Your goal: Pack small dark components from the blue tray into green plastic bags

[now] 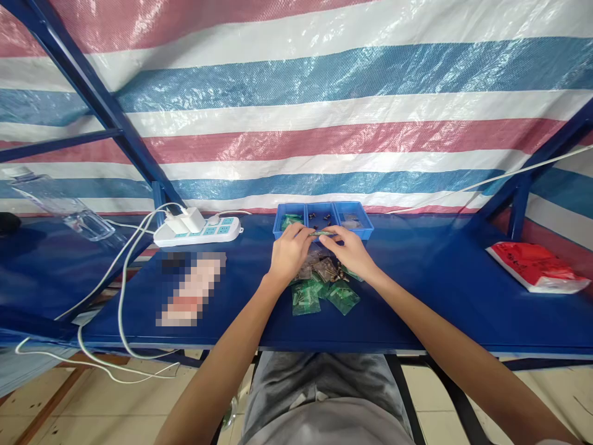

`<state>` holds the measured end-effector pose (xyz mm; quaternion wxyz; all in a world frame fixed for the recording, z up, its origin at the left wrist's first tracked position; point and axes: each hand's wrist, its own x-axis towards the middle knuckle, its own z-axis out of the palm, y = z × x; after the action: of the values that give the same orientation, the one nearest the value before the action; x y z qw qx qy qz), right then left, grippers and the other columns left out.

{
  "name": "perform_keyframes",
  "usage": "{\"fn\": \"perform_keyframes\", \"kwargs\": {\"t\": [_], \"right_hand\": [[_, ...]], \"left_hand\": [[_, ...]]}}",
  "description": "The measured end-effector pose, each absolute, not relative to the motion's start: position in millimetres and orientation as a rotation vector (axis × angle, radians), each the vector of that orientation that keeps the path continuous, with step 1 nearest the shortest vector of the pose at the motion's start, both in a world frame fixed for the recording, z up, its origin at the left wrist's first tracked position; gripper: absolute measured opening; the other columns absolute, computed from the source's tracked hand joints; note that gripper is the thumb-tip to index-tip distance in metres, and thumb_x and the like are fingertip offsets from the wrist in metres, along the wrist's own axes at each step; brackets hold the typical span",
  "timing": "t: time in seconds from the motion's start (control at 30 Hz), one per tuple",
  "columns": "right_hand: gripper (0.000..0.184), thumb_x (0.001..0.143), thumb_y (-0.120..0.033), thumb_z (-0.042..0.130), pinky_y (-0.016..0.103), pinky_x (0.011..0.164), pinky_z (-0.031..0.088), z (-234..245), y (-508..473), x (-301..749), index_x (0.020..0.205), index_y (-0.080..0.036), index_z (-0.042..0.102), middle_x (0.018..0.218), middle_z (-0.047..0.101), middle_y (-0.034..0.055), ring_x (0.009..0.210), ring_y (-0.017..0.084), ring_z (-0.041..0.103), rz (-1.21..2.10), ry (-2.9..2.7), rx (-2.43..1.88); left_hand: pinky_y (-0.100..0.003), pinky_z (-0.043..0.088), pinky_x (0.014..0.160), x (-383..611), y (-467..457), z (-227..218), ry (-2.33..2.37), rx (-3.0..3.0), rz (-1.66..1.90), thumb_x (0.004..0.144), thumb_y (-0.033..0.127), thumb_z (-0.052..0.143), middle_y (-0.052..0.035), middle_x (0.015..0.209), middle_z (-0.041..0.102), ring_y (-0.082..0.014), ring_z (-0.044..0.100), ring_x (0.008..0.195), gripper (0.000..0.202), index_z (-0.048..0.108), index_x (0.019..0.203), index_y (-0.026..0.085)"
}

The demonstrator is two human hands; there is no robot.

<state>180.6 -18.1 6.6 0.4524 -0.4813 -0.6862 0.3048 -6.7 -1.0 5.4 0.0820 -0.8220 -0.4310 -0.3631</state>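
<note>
My left hand (291,249) and my right hand (348,248) meet over the blue table (417,290), fingers pinched on the two ends of a small green bag (319,233) held between them. Just below the hands lies a pile of small bags (324,284), some green, some clear with dark small parts inside. Right behind the hands stands a blue tray (323,220) with three compartments: green bags on the left, a few dark small parts in the middle, something pale on the right.
A white power strip (199,232) with plugged chargers and trailing white cables lies at the left. A clear plastic bottle (60,201) lies on the far-left table. A red-and-white packet (537,267) rests at the right. A striped tarp hangs behind.
</note>
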Motion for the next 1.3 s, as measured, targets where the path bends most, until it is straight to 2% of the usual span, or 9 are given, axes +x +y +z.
{"fn": "perform_keyframes", "kwargs": {"t": [0.1,0.27,0.4,0.5,0.6,0.77,0.97,1.1,1.3], "right_hand": [[0.038,0.089,-0.053,0.059,0.032,0.065,0.049,5.9,-18.9,179.4,0.106,-0.021,0.068,0.105,0.067,0.01,0.086,0.024,0.065,0.653,-1.771,-1.2],[0.044,0.094,-0.056,0.048,0.03,0.059,0.041,7.7,-19.9,180.6,0.074,-0.019,0.064,0.071,0.061,0.0044,0.066,0.02,0.056,0.666,-1.815,-1.223],[0.047,0.091,-0.058,0.051,0.029,0.055,0.037,8.2,-19.3,181.8,0.065,-0.019,0.056,0.057,0.049,-0.0002,0.056,0.017,0.049,0.754,-1.724,-1.226],[0.048,0.09,-0.057,0.055,0.029,0.056,0.039,7.1,-17.7,182.9,0.061,-0.019,0.055,0.061,0.055,0.0012,0.057,0.017,0.052,0.752,-1.655,-1.203],[0.048,0.088,-0.055,0.059,0.031,0.06,0.045,6.8,-17.2,183.0,0.057,-0.018,0.058,0.091,0.07,0.0076,0.075,0.022,0.063,0.744,-1.629,-1.15],[0.039,0.086,-0.05,0.063,0.034,0.069,0.053,11.6,-22.1,180.2,0.062,-0.021,0.069,0.127,0.065,0.008,0.118,0.03,0.059,0.753,-1.625,-1.08],[0.036,0.089,-0.053,0.058,0.032,0.058,0.052,16.0,-24.5,178.9,0.084,-0.021,0.074,0.101,0.071,0.0095,0.082,0.024,0.066,0.839,-1.588,-1.093],[0.029,0.088,-0.047,0.058,0.031,0.055,0.051,13.0,-22.5,178.9,0.096,-0.022,0.07,0.099,0.07,0.0086,0.086,0.025,0.065,0.88,-1.55,-1.108],[0.023,0.085,-0.034,0.055,0.029,0.055,0.05,5.0,-17.8,180.4,0.101,-0.022,0.067,0.1,0.069,0.007,0.078,0.02,0.065,0.92,-1.475,-1.089]], "left_hand": [[-0.026,0.052,0.076,-7.3,-0.7,6.2,-1.356,-2.426,-1.102,0.101,0.031,0.049,-0.0058,0.102,0.069,-0.0191,0.065,0.101,0.022,0.065,0.112,0.021],[-0.025,0.053,0.074,-6.7,-1.4,7.7,-1.38,-2.499,-1.149,0.1,0.027,0.05,-0.0042,0.098,0.07,-0.0183,0.067,0.098,0.027,0.055,0.126,0.021],[-0.029,0.054,0.086,-6.4,-3.4,9.1,-1.286,-2.579,-1.17,0.097,0.021,0.049,-0.0052,0.112,0.069,-0.0189,0.065,0.106,0.026,0.057,0.123,0.022],[-0.033,0.053,0.094,-5.9,-4.8,10.0,-1.192,-2.643,-1.095,0.092,0.015,0.051,-0.0067,0.123,0.064,-0.0217,0.06,0.117,0.035,0.055,0.126,0.021],[-0.035,0.054,0.091,-5.4,-4.8,9.1,-1.165,-2.664,-0.952,0.088,0.012,0.053,-0.0084,0.122,0.063,-0.0247,0.058,0.117,0.042,0.053,0.13,0.02],[-0.033,0.054,0.086,-4.7,-3.4,5.8,-1.186,-2.637,-0.882,0.092,0.011,0.047,-0.0085,0.115,0.063,-0.0233,0.059,0.11,0.035,0.056,0.124,0.02],[-0.03,0.054,0.078,-4.3,-4.2,5.0,-1.263,-2.585,-0.841,0.1,0.022,0.044,-0.008,0.107,0.067,-0.0229,0.064,0.103,0.035,0.048,0.134,0.02],[-0.029,0.054,0.071,-5.3,-5.0,6.0,-1.308,-2.598,-0.818,0.097,0.024,0.05,-0.0087,0.111,0.067,-0.0241,0.065,0.105,0.053,0.032,0.147,0.02],[-0.028,0.054,0.071,-3.9,-7.5,8.4,-1.256,-2.609,-0.709,0.096,0.023,0.052,-0.008,0.114,0.063,-0.0243,0.062,0.109,0.046,0.044,0.14,0.023]]}}
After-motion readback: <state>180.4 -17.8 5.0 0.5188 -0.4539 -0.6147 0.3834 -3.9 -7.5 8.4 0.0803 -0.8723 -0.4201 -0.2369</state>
